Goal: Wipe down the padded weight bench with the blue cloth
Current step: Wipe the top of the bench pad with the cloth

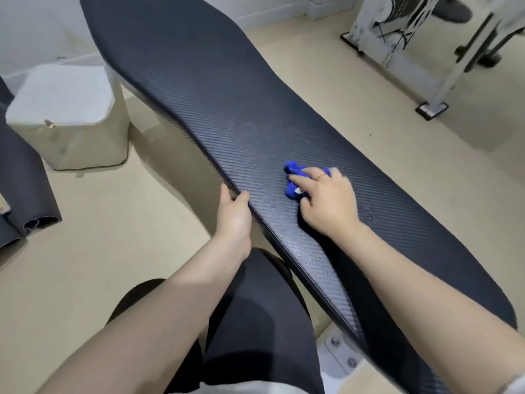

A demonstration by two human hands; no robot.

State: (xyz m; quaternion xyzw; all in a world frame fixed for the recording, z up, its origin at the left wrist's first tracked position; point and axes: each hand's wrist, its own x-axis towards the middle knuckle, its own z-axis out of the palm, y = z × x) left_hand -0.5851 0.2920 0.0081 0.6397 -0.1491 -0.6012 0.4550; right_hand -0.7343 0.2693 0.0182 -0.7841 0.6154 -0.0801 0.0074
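The long black padded bench (199, 89) with a woven texture runs from the upper left to the lower right. A crumpled blue cloth (294, 180) lies on its middle. My right hand (326, 200) presses down on the cloth, fingers spread over it, a ring on one finger. My left hand (234, 211) grips the bench's near edge, thumb on top and fingers hidden underneath. Small wet droplets show on the padding to the right of my right hand.
A beige padded block (68, 118) stands on the floor at the left. Dark rolled mats (25, 200) lie at the far left. A white machine frame (403, 44) stands at the upper right. A bolted white bench support (338, 351) shows below the bench.
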